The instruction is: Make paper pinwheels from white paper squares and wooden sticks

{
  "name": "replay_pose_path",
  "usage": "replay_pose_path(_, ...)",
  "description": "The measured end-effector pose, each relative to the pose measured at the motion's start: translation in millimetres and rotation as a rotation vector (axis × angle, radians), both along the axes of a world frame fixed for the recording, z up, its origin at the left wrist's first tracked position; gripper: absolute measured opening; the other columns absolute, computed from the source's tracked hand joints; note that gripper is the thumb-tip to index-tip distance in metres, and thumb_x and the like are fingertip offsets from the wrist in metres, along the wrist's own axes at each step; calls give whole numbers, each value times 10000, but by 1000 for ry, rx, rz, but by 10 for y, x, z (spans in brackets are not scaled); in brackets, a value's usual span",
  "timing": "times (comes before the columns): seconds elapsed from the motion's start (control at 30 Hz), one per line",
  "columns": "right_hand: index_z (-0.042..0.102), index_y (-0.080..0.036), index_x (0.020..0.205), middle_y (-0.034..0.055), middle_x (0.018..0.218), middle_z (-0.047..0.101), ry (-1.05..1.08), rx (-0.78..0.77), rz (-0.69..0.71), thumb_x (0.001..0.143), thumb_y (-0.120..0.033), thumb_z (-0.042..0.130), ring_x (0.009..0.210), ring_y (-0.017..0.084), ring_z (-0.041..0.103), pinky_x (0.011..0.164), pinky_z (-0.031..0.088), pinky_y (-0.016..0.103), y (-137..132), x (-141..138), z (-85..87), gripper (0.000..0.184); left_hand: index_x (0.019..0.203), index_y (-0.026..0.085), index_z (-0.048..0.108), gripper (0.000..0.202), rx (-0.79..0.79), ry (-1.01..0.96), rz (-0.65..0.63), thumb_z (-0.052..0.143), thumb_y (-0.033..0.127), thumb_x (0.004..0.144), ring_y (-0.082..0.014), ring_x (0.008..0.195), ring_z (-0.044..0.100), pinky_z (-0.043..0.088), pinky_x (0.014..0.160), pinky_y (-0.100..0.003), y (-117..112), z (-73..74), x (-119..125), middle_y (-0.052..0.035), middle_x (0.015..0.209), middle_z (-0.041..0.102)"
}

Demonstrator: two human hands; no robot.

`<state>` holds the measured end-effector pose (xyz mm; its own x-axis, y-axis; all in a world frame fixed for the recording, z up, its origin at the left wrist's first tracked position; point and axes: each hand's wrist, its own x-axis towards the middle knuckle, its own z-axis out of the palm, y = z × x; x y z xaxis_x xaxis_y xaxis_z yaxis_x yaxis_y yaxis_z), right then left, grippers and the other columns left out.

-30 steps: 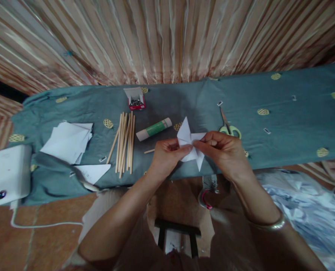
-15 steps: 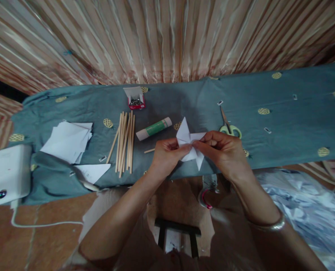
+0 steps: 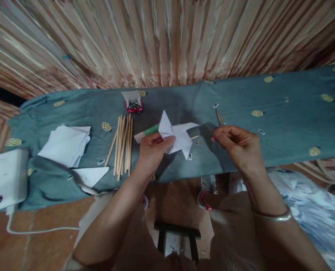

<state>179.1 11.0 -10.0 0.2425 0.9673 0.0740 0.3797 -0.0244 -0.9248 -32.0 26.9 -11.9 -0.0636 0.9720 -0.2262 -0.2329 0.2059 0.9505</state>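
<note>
A white folded-paper pinwheel is pinched at its left side by my left hand, the thumb lying on its face near the centre. My right hand hovers to the right, thumb and fingertips pressed together; whatever they might hold is too small to see. Beneath it are the scissors, with only a blade showing past my fingers. Behind the pinwheel lies a glue stick, partly covered. The tip of a wooden stick pokes out at the pinwheel's right, near a tiny shiny bit on the cloth.
Several wooden sticks lie left of my left hand. Behind them stands an open red box of small metal pieces. Farther left are stacked white paper sheets, a cut paper piece and a white device with a cable.
My right hand has let go of the pinwheel and moved right, over the scissors. My left hand has carried the pinwheel left, in front of the glue stick.
</note>
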Motion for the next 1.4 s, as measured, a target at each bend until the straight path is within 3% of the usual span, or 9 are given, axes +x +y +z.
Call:
replay_pose_path(0.2,728,-223,842,22,774,728,-525,-15,166,822,-243,598,710,193,658,670,458,304,-44,-25,-143,133,691,199,738,102,14,18,27,763,242,601,-134,644,627,496,656,-269,36,46,-83,-3,714,733)
replay_pose_path(0.37,721,-211,904,61,859,739,-628,24,241,838,-248,585,803,234,672,736,484,349,-28,-108,-203,156,693,197,744,104,24,29,5,766,241,600,-128,648,626,492,677,-274,23,8,-55,3,711,728)
replay_pose_path(0.57,699,-148,833,134,848,723,-789,30,323,882,-163,488,800,263,654,788,482,383,-23,-206,-192,217,707,184,748,137,26,68,10,773,257,594,-137,655,625,486,653,-271,28,-32,-44,-4,721,727)
replay_pose_path(0.67,686,-152,837,113,834,712,-690,8,373,875,-144,496,808,249,649,792,488,372,-58,-285,-171,193,699,184,747,130,36,51,4,777,251,593,-135,652,622,484,648,-267,28,-35,-42,-2,714,725)
replay_pose_path(0.77,683,-185,814,93,970,710,-504,28,460,855,-148,544,965,239,638,897,477,377,-99,-326,-188,150,703,188,748,122,33,42,3,776,241,597,-137,665,626,492,668,-274,25,-26,-36,-1,727,731)
replay_pose_path(0.93,707,-203,786,117,1168,657,-472,29,399,831,-176,583,1115,267,597,983,443,457,-125,-228,-288,134,694,191,745,112,21,52,12,775,236,596,-143,673,631,499,677,-283,18,-7,-31,-1,723,727)
replay_pose_path(1.1,717,-214,842,106,1088,686,-481,47,349,818,-169,582,1059,264,626,951,463,454,-124,-113,-266,144,717,197,751,122,23,43,2,778,231,603,-140,682,638,499,689,-284,13,-4,-42,2,742,727)
replay_pose_path(1.3,706,-204,899,56,845,720,-486,-3,364,865,-223,568,796,218,657,752,498,345,-140,-172,-177,144,687,188,752,121,17,13,-7,780,233,578,-125,637,615,486,641,-258,23,-22,-37,3,702,725)
replay_pose_path(1.4,698,-175,880,76,845,718,-572,10,422,874,-218,563,817,238,652,779,491,358,-165,-225,-187,142,676,187,747,110,20,6,-16,777,225,578,-121,626,609,478,627,-250,21,-36,-31,9,684,718)
